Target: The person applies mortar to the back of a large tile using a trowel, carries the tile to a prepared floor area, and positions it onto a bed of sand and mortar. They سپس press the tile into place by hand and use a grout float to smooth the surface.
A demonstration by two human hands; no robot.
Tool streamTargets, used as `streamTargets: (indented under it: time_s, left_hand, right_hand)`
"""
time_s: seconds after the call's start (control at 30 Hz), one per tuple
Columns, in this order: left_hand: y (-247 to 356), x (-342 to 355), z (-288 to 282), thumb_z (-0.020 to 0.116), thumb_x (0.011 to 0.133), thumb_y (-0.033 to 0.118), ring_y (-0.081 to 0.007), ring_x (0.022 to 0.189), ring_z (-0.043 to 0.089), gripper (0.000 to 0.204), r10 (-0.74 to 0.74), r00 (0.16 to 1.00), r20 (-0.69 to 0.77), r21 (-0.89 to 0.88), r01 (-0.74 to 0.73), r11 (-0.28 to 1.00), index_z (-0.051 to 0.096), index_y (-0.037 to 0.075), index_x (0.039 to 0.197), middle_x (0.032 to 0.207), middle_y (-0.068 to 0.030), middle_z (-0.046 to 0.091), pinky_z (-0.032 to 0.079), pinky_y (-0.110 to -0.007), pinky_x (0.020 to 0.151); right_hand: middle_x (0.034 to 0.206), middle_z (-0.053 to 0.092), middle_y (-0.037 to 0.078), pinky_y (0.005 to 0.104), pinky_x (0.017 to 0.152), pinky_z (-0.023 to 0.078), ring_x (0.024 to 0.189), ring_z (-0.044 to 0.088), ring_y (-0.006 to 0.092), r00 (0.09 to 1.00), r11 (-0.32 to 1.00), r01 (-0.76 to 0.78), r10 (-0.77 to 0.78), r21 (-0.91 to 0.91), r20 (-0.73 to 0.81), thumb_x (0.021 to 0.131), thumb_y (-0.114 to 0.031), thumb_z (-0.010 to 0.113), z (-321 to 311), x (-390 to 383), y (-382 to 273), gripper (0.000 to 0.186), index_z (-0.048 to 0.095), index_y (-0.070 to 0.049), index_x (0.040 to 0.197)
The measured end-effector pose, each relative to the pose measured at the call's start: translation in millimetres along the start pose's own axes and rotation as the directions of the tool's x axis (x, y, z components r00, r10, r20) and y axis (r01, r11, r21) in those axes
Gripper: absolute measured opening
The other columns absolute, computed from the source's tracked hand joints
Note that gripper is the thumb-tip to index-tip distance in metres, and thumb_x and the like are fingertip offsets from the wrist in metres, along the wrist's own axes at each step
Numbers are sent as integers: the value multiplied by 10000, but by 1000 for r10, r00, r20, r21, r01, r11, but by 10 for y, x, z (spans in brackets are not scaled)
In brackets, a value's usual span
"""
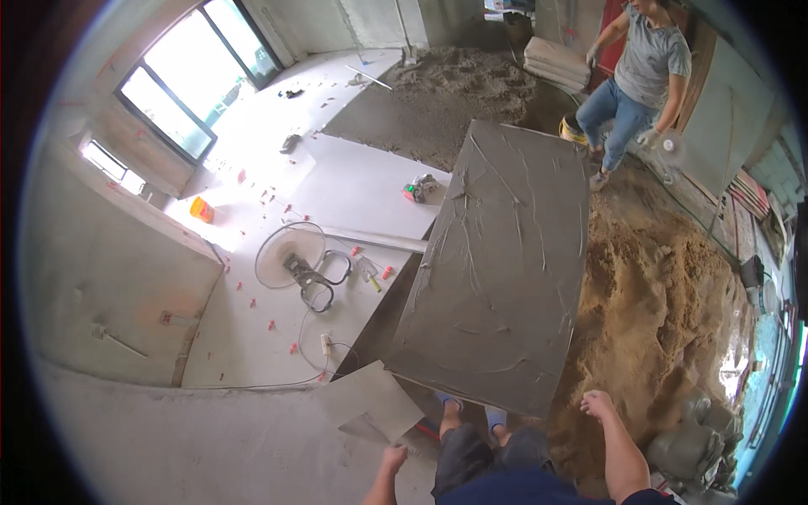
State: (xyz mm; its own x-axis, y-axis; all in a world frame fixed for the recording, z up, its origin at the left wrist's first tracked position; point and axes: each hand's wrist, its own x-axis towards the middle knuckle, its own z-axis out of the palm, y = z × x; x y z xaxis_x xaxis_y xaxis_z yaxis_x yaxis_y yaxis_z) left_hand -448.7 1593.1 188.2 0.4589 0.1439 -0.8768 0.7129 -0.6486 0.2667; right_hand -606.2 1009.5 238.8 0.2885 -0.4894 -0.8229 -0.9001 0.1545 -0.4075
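A large tile (505, 269) coated with smeared grey mortar lies at my feet, its long side running away from me. My right hand (599, 406) hangs just off its near right corner, fingers curled with nothing in them. My left hand (393, 459) is closed, apparently empty, below a small pale square board (362, 396) beside the tile's near left corner. A long straight bar (362, 237) reaches the tile's left edge from the laid pale floor tiles (353, 185).
A co-worker (640, 76) stands beyond the tile, near a yellow bucket (572, 128). Sand (640, 295) and bags (690, 446) lie right, wet mortar (446, 93) behind. Left are a floor fan (299, 269), power strip (326, 343), orange bucket (202, 209) and small tool (414, 192).
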Motion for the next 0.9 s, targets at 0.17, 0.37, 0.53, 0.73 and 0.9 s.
streamTargets:
  time_s: [0.17,0.37,0.53,0.73,0.9]
  left_hand:
    - [684,883,-366,528,808,279,-350,907,634,369,172,984,-48,252,-155,955,649,-12,999,945,-216,662,483,-405,809]
    - [1462,2086,-726,474,878,421,-386,1057,562,501,134,990,-41,492,-97,865,629,-30,1034,1081,-245,610,439,-429,914]
    - [1869,2853,-811,425,906,485,-413,1120,512,598,245,966,-81,600,-149,786,592,-59,1087,1154,-279,562,408,-433,952]
    - [1818,3646,-702,377,897,603,-396,1214,448,773,182,951,-250,333,-92,938,507,-85,1225,1265,-287,494,361,-425,1000]
    - [1685,3956,-450,353,899,623,-366,1217,452,797,78,974,-212,146,-47,988,503,-83,1236,1268,-245,513,350,-398,1007]
  right_hand:
    - [771,634,56,258,517,474,625,604,135,979,980,-190,194,52,-64,916,-329,519,296,-284,268,297,602,-47,870]
    - [890,634,59,250,546,435,734,593,138,912,906,-409,409,107,16,927,-472,469,1041,-354,562,416,573,-71,960]
    - [947,629,61,272,627,431,819,582,147,842,829,-540,530,146,103,920,-555,425,1479,226,889,516,570,-66,1001]
    - [905,599,39,275,590,398,762,536,155,783,759,-611,621,223,32,898,-652,311,1661,1196,927,618,567,-92,956]
    - [970,591,33,295,545,333,766,512,148,704,689,-659,706,303,-76,852,-742,247,1681,1931,1393,728,585,-108,974]
